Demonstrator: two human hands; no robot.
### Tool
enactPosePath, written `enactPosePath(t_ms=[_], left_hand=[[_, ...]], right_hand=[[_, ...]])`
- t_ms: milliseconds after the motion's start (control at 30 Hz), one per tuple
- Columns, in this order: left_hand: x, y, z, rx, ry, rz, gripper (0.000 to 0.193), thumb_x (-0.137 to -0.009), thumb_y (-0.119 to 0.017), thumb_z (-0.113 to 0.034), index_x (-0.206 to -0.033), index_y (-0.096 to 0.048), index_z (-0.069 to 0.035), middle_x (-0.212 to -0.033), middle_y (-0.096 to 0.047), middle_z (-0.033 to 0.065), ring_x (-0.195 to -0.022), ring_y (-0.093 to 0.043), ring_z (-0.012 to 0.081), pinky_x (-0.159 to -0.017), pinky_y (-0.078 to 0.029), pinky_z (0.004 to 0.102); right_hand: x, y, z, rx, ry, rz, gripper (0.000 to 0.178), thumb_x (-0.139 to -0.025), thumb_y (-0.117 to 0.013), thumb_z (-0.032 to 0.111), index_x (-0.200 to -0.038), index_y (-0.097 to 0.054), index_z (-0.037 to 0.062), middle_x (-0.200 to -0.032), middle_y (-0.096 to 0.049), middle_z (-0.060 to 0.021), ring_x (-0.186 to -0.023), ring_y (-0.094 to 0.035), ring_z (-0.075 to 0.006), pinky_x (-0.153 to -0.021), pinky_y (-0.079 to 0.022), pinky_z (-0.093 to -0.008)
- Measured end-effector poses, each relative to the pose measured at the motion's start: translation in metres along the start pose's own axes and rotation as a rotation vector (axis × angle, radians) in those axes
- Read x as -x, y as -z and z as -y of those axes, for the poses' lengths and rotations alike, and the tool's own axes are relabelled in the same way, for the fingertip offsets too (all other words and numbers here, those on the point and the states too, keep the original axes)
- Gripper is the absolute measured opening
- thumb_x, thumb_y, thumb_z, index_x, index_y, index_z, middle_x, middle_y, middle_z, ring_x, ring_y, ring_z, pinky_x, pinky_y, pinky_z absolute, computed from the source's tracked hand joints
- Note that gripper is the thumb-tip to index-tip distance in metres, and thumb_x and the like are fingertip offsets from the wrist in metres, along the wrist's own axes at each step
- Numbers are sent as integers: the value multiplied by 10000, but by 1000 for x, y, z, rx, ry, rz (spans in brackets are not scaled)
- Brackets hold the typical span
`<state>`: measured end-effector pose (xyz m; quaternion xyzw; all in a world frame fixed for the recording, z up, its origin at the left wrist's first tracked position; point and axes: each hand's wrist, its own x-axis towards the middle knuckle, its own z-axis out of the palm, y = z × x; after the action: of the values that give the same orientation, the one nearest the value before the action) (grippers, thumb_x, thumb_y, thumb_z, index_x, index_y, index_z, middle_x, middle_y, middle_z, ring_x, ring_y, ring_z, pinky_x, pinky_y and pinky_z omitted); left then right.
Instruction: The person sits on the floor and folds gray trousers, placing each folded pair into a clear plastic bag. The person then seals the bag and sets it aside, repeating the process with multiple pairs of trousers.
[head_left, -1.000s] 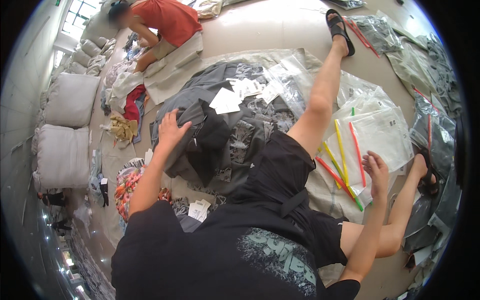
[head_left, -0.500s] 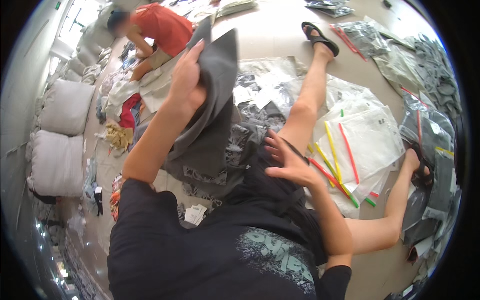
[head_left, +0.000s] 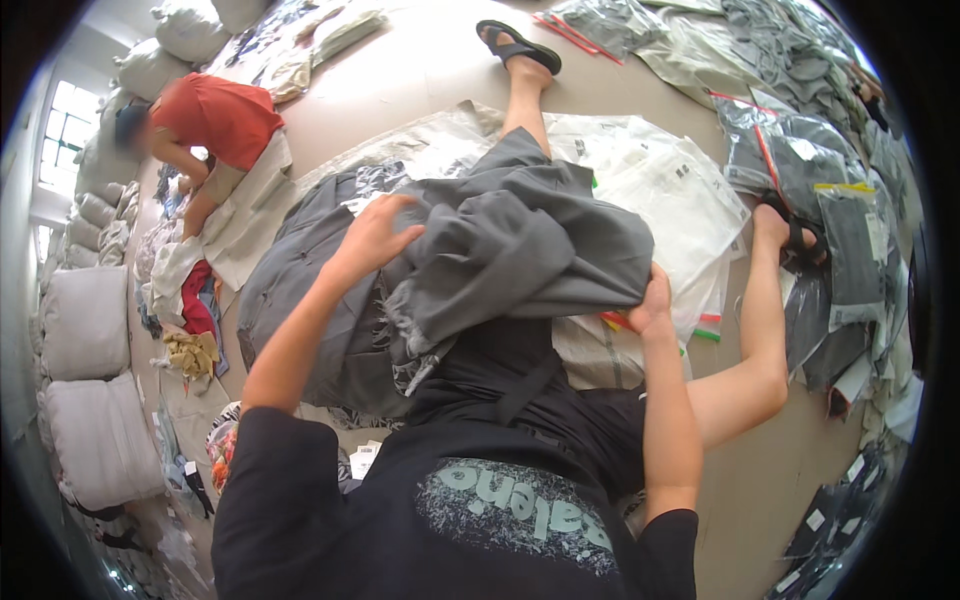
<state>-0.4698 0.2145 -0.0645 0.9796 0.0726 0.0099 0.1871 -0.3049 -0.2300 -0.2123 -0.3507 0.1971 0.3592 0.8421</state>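
Floor [head_left: 420, 80], bags [head_left: 690, 195] partly behind grey cloth [head_left: 540, 235]

The cloth [head_left: 540, 235] is grey, the T-shirt [head_left: 290, 490] black with 1 print [head_left: 515, 505] (pale green, speckled), 2 sandals [head_left: 520, 48] black.

The grey cloth [head_left: 530, 245] looks matt and softly creased. The translucent white bags [head_left: 690, 215] are thin, slightly glossy plastic; the floor [head_left: 400, 75] is smooth and shiny.

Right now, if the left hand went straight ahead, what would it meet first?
The left hand would likely meet the grey cloth; depth is unclear, so they may be touching.
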Motion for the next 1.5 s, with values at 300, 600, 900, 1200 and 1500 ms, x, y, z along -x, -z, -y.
enactPosePath(t_ms=[300, 600, 900, 1200, 1500], left_hand=[[28, -75, 19, 195, 70, -346, 393, -862, -670, -18, -1255, -661, -30, -1041, -731, 147, -962, -722, 244, -815, -561, 388], [-99, -23, 149, 41, 5, -144, 336, -840, -597, -8, -1122, -760, -91, -1035, -756, 221, -1036, -727, 402, -905, -562, 480], [-124, 220, -43, -133, -492, -1321, 148, -1019, -726, -139, -1118, -693, -35, -954, -723, 141, -866, -729, 335, -801, -565, 406], [29, 23, -8, -203, -783, -183, 187, -786, -716, -82, -957, -640, -67, -832, -570, 67, -790, -608, 246, -701, -499, 385], [97, -101, -27, 79, -401, 20, 520, -637, -760, 2, -1145, -654, -39, -1030, -610, 133, -1022, -606, 351, -921, -484, 451]], right_hand=[[38, -93, -29, 1166, 753, -86, 576, -953, -816, 408, -1370, -658, 43, -1142, -720, -123, -887, -712, -202, -789, -581, -348], [-46, -187, -8, 1250, 967, 101, 213, -930, -720, 146, -1090, -822, 49, -860, -799, -126, -860, -772, -249, -808, -587, -392], [38, -267, 236, 790, 1297, 291, 265, -1006, -785, 217, -1148, -783, -6, -993, -748, 22, -919, -631, -43, -871, -475, -194], [59, -22, 194, 2027, 555, -95, 202, -799, -817, -10, -968, -722, 46, -1081, -720, -124, -1039, -697, -239, -956, -545, -380], [94, -28, -40, 1964, 681, 519, 810, -752, -834, 67, -1512, -559, 117, -1352, -631, -154, -1214, -638, -339, -1015, -526, -428]])
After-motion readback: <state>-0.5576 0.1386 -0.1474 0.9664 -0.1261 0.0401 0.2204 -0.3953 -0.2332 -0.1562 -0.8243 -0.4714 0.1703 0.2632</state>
